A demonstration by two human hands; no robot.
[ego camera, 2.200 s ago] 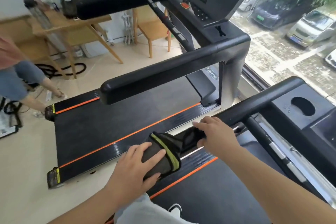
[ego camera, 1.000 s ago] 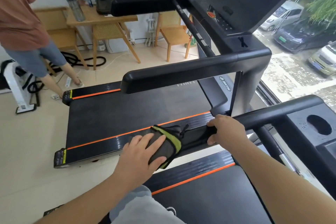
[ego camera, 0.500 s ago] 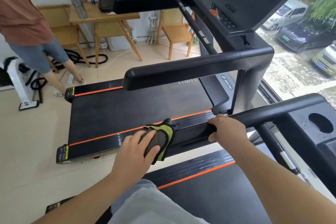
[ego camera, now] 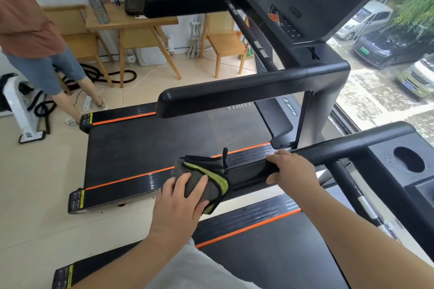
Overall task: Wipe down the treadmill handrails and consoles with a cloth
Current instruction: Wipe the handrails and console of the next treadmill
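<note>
Grey, green-edged cloth (ego camera: pixel 211 180) is clamped over the handrail (ego camera: pixel 340 147) end by curled fingers of the left hand (ego camera: pixel 180 199); beyond them the rail is gripped by the right hand (ego camera: pixel 292 170). Handrail wiping seems in hand; next, a stroke toward the right fingers is called for.

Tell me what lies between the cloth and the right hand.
In the head view, only a bare stretch of the black handrail separates the grey-and-green cloth from the right hand.

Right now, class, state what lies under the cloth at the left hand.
The cloth wraps the free end of the near handrail, gripped by the left hand. That end is covered; bare rail shows between cloth and right hand.
</note>
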